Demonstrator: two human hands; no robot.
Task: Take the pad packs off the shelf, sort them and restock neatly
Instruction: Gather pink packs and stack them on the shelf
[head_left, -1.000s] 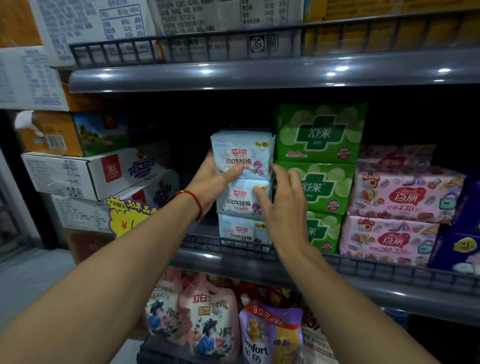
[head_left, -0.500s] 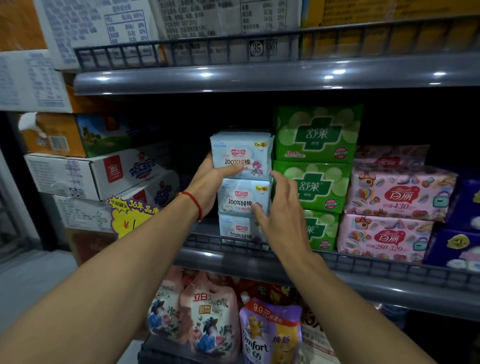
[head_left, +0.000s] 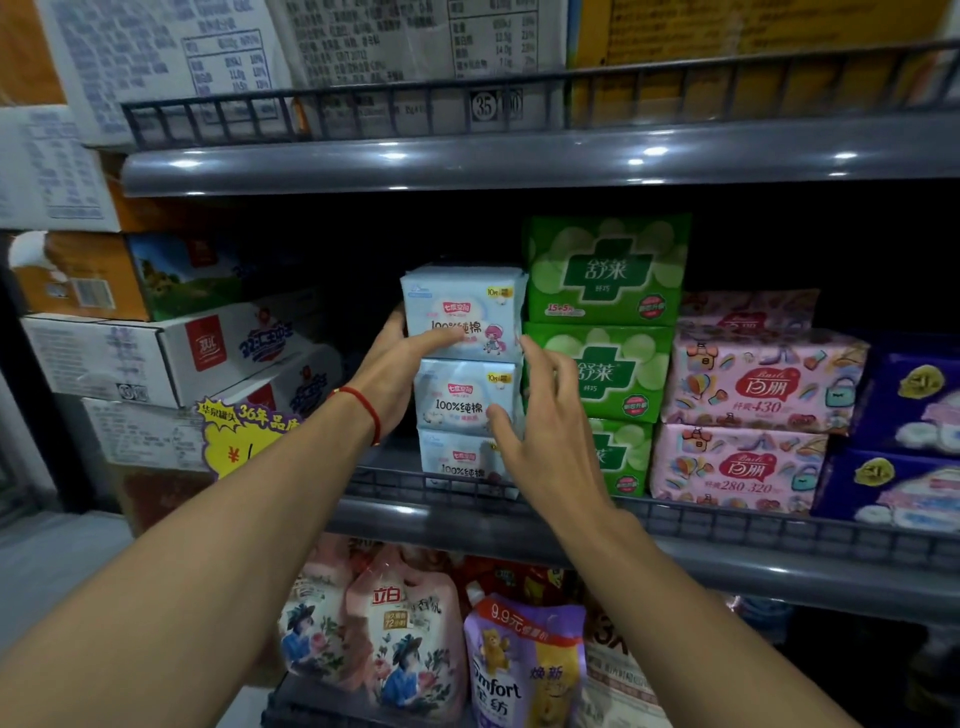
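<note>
Three pale blue pad packs (head_left: 464, 382) are stacked on the shelf (head_left: 727, 551), just left of the green packs (head_left: 605, 322). The top blue pack (head_left: 462, 312) is gripped at its left side by the left hand (head_left: 395, 374), with the thumb laid across its front. The right hand (head_left: 545, 431) is held with fingers spread against the stack's right side. Pink packs (head_left: 748, 415) are stacked further right.

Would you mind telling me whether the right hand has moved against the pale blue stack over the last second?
Yes, slightly downward. The right hand has dropped: its thumb now lies near the lower edge of the middle pale blue pack, not its upper part.
</note>
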